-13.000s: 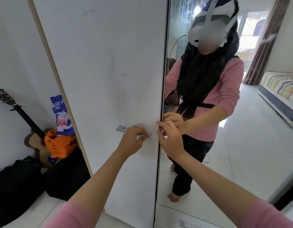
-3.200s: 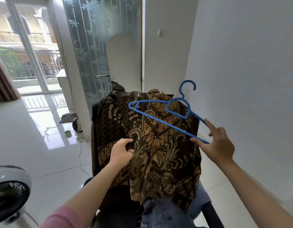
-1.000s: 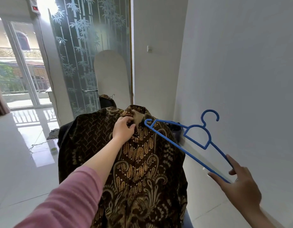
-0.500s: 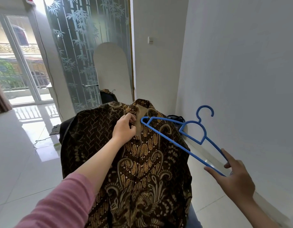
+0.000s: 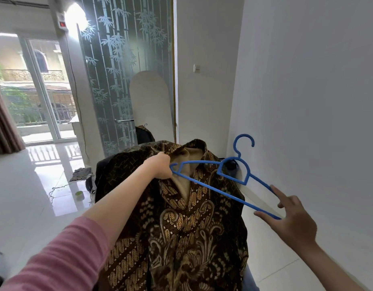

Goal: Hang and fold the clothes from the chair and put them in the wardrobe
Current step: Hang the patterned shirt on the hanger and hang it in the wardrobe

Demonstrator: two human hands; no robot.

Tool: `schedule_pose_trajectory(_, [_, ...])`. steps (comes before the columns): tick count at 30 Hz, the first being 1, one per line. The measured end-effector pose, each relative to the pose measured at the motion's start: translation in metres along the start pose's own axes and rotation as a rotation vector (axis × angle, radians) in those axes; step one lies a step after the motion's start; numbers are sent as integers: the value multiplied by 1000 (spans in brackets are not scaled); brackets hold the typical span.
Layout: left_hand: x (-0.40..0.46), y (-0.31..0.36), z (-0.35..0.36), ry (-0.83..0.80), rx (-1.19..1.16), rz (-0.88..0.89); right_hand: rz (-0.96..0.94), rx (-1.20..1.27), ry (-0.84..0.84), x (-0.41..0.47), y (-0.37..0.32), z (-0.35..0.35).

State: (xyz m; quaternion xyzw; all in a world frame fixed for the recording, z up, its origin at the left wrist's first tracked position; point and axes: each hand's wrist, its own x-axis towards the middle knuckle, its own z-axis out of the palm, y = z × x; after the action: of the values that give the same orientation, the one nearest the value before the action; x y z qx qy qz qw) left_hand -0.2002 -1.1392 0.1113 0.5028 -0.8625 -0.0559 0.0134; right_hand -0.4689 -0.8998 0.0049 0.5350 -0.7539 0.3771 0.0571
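Observation:
A brown and gold batik shirt [image 5: 187,232] hangs in front of me, held up by its collar. My left hand [image 5: 159,165] is closed on the left side of the collar, so the neck opening gapes and shows a tan lining. A blue plastic hanger [image 5: 225,181] lies tilted across the collar, hook up and to the right. My right hand [image 5: 290,219] pinches the hanger's right end between thumb and fingers. The hanger's left tip sits right at my left hand, at the collar opening. The shirt covers the chair; a dark piece [image 5: 101,175] shows at its left.
A white wall [image 5: 307,101] runs close on the right. A frosted glass panel with bamboo pattern [image 5: 122,70] and a door handle stand behind the shirt. Glossy white floor tiles [image 5: 24,196] stretch to the left toward a glass balcony door [image 5: 43,91]. Cables and a small mat [image 5: 80,174] lie on the floor.
My left hand has lifted and spread the collar open. The hanger has swung left and lower, so its left tip now reaches the collar opening by my left hand.

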Motion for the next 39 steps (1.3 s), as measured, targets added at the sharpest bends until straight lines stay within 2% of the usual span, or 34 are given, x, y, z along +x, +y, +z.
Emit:
schedule_pose_trajectory(6, [-41,1,-15,175,-123,135,-105,2,62,-1,-24,-10])
schedule_pose_trajectory(10, [-69,14,-28,212,-119,200,-199,-30,130,-4,-40,-9])
schedule_pose_trajectory(16, [-109,42,-44,278,-246,299,-284,-10,164,-14,-60,-2])
schedule_pose_trajectory(24, [-144,73,-67,380,-347,385,-270,121,258,-23,-81,14])
schedule_pose_trajectory(26, [-150,72,-72,379,-310,390,-298,169,310,-23,-86,14])
schedule_pose_trajectory(28, [-156,67,-77,434,-146,381,-322,213,353,-21,-88,13])
schedule_pose_trajectory(30, [-161,61,-82,487,-114,420,-347,253,376,-20,-90,14])
schedule_pose_trajectory(35, [-169,49,-95,402,-223,592,-398,370,365,-20,-92,19])
schedule_pose_trajectory(39, [-175,43,-104,293,-249,605,-443,391,310,-24,-93,20])
